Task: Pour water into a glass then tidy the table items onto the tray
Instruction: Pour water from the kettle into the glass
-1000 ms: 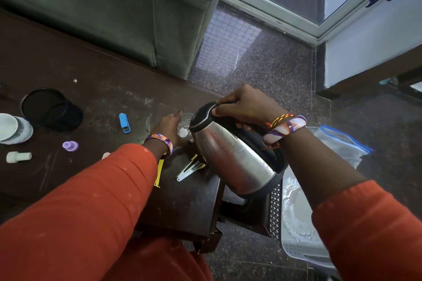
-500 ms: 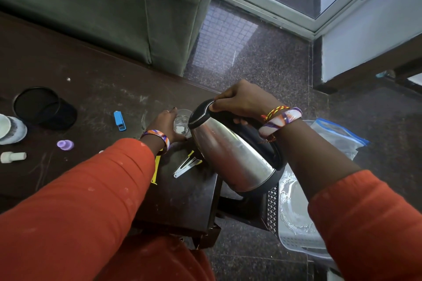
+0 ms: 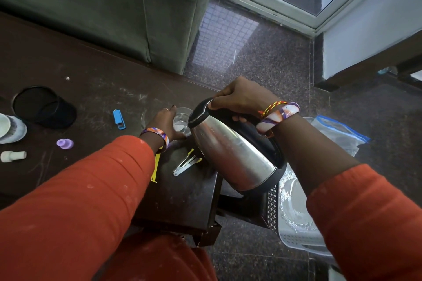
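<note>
My right hand [image 3: 239,100] grips the black handle of a steel kettle [image 3: 230,155], which is tilted with its spout over a clear glass [image 3: 182,120]. The glass stands on the dark brown table [image 3: 96,97] near its right end, with water in it. My left hand [image 3: 165,124] curls around the glass from the left. A pale perforated plastic tray [image 3: 296,232] sits low on the right beside the table, partly hidden by my right arm.
On the table lie a blue lighter [image 3: 119,119], metal hair clips [image 3: 185,164], a yellow strip [image 3: 155,171], a purple cap [image 3: 65,143], a white bottle [image 3: 13,156], a black mesh cup [image 3: 43,107] on its side and a white jar [image 3: 10,128]. A zip bag [image 3: 340,134] lies on the floor; a green sofa [image 3: 114,6] stands behind.
The kettle stays tilted over the glass, held the same way. Both hands keep their grips; only the view has shifted slightly.
</note>
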Action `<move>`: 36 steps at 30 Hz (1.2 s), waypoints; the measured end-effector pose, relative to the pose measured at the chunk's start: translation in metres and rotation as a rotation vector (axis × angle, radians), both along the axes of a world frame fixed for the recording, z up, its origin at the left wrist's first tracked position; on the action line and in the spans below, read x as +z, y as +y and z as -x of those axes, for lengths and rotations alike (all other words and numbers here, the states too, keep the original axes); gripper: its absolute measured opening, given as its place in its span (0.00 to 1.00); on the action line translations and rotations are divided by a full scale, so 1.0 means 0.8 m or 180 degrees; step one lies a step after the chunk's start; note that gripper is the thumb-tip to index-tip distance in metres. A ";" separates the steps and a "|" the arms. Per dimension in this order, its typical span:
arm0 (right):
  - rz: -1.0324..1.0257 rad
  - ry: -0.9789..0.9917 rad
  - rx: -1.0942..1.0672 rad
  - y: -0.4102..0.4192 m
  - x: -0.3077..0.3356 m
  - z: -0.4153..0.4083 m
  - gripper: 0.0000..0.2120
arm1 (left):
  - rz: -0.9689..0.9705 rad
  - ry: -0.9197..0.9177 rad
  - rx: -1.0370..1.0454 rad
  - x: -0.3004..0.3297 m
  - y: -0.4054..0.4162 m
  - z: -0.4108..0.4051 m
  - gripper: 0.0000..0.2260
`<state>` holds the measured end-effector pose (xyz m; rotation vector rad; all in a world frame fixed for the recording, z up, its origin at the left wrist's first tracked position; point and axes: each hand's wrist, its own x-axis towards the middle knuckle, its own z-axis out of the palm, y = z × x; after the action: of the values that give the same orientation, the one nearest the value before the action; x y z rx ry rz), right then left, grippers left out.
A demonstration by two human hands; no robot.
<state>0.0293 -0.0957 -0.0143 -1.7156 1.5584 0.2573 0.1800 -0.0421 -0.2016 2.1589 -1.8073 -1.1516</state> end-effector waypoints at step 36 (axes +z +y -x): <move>0.0178 0.0186 0.0259 -0.010 -0.005 -0.007 0.14 | -0.0101 -0.0100 -0.0097 0.005 -0.002 0.001 0.46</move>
<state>0.0353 -0.1039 -0.0182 -1.8321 1.5527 0.3102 0.1788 -0.0438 -0.1975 2.1862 -1.8534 -1.1672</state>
